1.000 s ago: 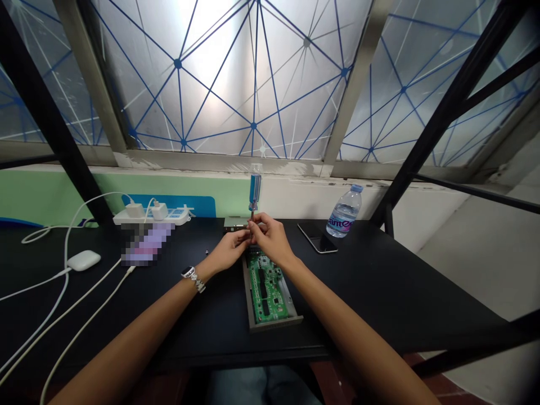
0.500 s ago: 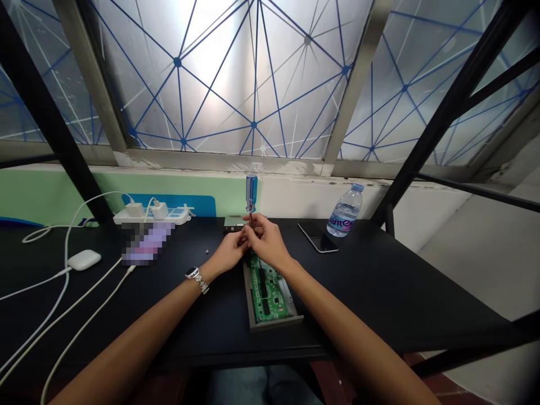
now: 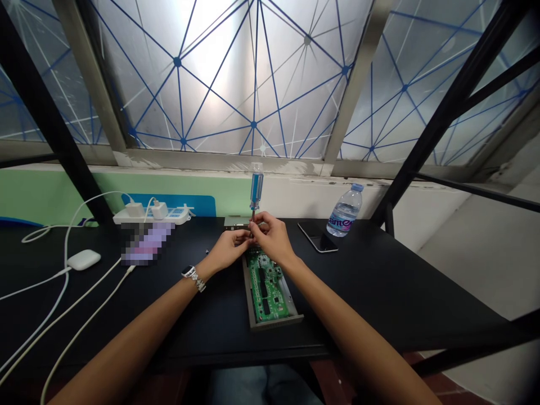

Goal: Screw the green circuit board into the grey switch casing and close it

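The right hand (image 3: 273, 239) pinched the upright screwdriver (image 3: 256, 190) near the circuit board's (image 3: 270, 291) far end; what the left hand (image 3: 224, 251) gripped was unclear.

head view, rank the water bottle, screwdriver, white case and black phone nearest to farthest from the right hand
1. Screwdriver: at the fingers of the right hand
2. Black phone: lying to its right
3. Water bottle: farther right, past the phone
4. White case: far over on the left
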Motion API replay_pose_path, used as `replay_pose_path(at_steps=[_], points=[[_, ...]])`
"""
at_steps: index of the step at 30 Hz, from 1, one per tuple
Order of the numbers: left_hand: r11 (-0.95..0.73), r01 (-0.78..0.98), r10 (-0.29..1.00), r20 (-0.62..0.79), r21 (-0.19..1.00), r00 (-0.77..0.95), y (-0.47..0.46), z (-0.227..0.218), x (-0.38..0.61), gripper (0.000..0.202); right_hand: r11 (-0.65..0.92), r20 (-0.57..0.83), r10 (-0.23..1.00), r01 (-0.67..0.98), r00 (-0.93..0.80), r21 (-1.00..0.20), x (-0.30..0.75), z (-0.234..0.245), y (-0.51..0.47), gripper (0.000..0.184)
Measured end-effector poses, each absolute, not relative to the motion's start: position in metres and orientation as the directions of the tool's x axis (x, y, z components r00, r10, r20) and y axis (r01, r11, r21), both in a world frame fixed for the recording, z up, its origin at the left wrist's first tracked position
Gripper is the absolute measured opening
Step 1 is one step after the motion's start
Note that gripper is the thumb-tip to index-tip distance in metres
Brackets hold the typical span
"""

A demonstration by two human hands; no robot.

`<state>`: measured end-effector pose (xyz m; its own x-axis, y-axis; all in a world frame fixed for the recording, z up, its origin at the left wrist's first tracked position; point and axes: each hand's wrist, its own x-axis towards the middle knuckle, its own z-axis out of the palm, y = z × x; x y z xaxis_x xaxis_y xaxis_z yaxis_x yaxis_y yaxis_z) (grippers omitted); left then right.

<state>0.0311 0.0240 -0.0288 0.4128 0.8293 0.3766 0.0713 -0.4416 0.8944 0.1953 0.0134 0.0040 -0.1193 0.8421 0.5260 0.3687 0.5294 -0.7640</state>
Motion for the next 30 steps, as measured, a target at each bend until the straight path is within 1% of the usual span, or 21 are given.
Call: replay_pose_path(at_steps=[4, 7, 12, 15, 21, 26, 30], points=[[-0.491, 0.125, 0.805, 0.395, 0.862, 0.443, 0.026, -0.030, 0.027, 0.037, 0.542, 0.539, 0.834, 0.363, -0.121, -0.758, 0.194, 0.003, 0.015, 0.013], [-0.509, 0.129, 0.795, 0.407, 0.851, 0.450, 0.029, -0.033, 0.026, 0.036, 0.543, 0.535, 0.835, 0.359, -0.129, -0.760, 0.194, 0.002, 0.015, 0.014], [-0.520, 0.079, 0.779, 0.434, 0.850, 0.453, 0.029, -0.035, 0.029, 0.038, 0.537, 0.525, 0.840, 0.350, -0.138, -0.767, 0.195, 0.001, 0.016, 0.017], [-0.498, 0.050, 0.788, 0.428, 0.866, 0.442, 0.028, -0.034, 0.030, 0.040, 0.541, 0.525, 0.838, 0.335, -0.146, -0.771, 0.194, 0.000, 0.016, 0.019], [-0.466, -0.015, 0.795, 0.426, 0.885, 0.432, 0.028, -0.034, 0.035, 0.051, 0.569, 0.546, 0.821, 0.326, -0.166, -0.755, 0.189, 0.000, 0.013, 0.021], [-0.478, 0.035, 0.813, 0.427, 0.878, 0.397, 0.029, -0.035, 0.038, 0.050, 0.544, 0.540, 0.831, 0.394, -0.130, -0.741, 0.186, 0.001, 0.011, 0.019], [-0.459, 0.010, 0.812, 0.415, 0.888, 0.410, 0.031, -0.036, 0.036, 0.047, 0.504, 0.524, 0.848, 0.430, -0.083, -0.748, 0.189, 0.002, 0.013, 0.022]])
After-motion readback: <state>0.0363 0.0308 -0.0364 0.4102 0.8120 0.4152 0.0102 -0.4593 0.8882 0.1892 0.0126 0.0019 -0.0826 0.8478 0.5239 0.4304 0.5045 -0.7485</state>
